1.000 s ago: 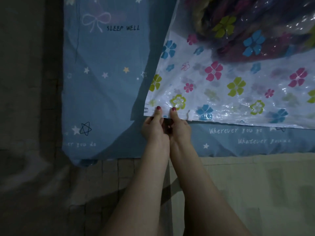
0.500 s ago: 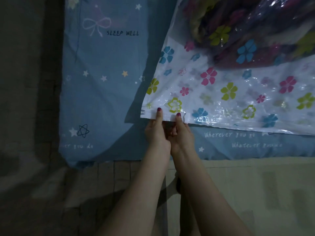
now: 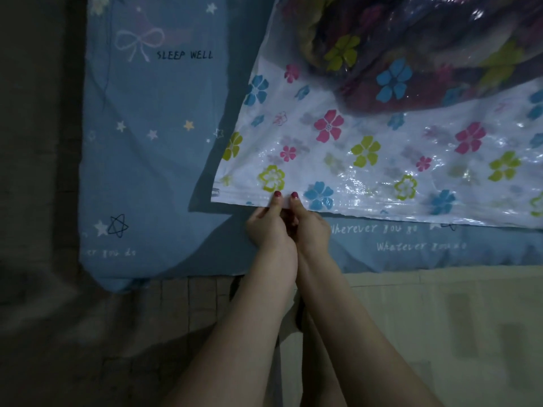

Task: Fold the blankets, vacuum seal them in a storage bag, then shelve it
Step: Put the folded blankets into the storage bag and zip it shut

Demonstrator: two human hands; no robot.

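Observation:
A clear storage bag [image 3: 382, 160] printed with coloured flowers lies on a blue mattress [image 3: 152, 148]. Dark folded blankets [image 3: 426, 45] fill its far part, seen through the plastic. My left hand [image 3: 269, 227] and my right hand [image 3: 308, 224] sit side by side at the bag's near edge, a little right of its left corner. Each hand pinches the zip strip, thumb on top and fingers curled underneath. The two thumbs nearly touch.
The mattress cover carries stars, a bow and printed words such as "SLEEP WELL". A tiled floor [image 3: 440, 333] runs along the near side, pale at right and dark at left. The mattress corner [image 3: 117, 283] ends at lower left.
Both hands have slid to the right along the bag's near edge, further from the left corner, still pinching the zip strip. The bag's flat part looks smoother.

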